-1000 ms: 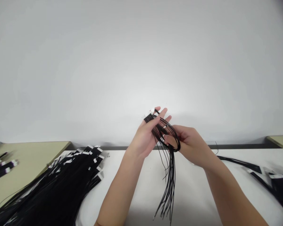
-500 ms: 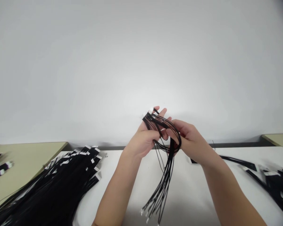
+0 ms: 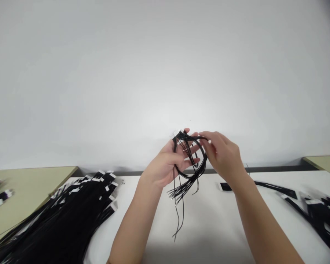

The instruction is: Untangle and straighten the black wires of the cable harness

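Note:
A looped bundle of thin black wires, a wire harness [image 3: 194, 178], hangs between my hands above the white table. White connectors [image 3: 178, 133] sit at its upper end, by the fingers of my left hand [image 3: 172, 161]. That hand is partly curled around the loop, with the wires across its palm and fingers. My right hand [image 3: 221, 150] pinches a few of the wires at the loop's right side, between thumb and fingers. Pale tips end the fanned wires below, and two longer strands dangle lower.
On the left lies a large pile of black wire harnesses [image 3: 55, 220] with white connectors. More harnesses [image 3: 323, 216] lie at the right edge of the white table [image 3: 206, 223]. A single harness [image 3: 277, 189] rests near my right forearm. A pale wall [image 3: 165, 73] stands behind.
My right hand has shifted up and slightly right, drawing wires outward. The hanging wire ends have risen and now fan out closer to the loop. My left hand stays nearly in place.

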### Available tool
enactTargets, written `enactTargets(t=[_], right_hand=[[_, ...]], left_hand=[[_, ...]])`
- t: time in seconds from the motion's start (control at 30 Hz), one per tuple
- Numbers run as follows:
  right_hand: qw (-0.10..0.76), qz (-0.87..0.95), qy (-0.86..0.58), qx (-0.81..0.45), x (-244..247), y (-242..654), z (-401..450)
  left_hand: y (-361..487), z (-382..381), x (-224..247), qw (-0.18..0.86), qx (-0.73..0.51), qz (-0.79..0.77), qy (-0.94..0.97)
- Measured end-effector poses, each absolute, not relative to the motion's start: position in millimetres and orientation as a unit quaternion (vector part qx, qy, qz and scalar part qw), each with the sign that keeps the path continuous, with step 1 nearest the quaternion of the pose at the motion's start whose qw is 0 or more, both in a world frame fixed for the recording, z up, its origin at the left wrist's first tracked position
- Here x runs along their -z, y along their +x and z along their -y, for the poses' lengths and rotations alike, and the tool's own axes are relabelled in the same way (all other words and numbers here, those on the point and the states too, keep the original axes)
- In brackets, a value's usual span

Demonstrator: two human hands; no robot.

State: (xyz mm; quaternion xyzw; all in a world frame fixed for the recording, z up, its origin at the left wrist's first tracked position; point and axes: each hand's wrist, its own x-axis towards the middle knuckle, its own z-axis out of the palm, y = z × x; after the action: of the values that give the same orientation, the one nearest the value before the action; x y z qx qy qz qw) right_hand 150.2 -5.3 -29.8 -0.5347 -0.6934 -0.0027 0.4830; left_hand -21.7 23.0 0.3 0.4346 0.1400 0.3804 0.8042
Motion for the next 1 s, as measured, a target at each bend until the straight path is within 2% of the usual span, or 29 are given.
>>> enactTargets(t=[0.13,0.27,0.43,0.57,0.67,0.83,0.9,1.0], right_hand=[[0.531,0.604,-0.53,-0.268,29,146,5],[0.524,0.547,-0.562,-0.331,29,139,7],[0.402,0.571,-0.597,-0.394,24,144,13],[0.319,0.622,-0.557,-0.449,20,148,16],[0.348,0.628,-0.571,-0.398,19,146,17],[0.463,0.571,-0.604,-0.308,22,143,14],[0.507,0.539,-0.593,-0.318,23,143,10],[0.536,0.501,-0.542,-0.411,21,146,4]], left_hand=[[-20,-25,1,0.809,-0.382,-0.152,0.421],[-17,-26,-1,0.802,-0.407,-0.182,0.397],[-19,-27,-4,0.794,-0.429,-0.185,0.389],[-18,-28,-2,0.795,-0.415,-0.179,0.405],[-16,-27,-1,0.791,-0.418,-0.199,0.4],[-15,-25,2,0.801,-0.407,-0.175,0.402],[-17,-24,1,0.809,-0.392,-0.158,0.408],[-21,-25,0,0.82,-0.37,-0.143,0.412]])
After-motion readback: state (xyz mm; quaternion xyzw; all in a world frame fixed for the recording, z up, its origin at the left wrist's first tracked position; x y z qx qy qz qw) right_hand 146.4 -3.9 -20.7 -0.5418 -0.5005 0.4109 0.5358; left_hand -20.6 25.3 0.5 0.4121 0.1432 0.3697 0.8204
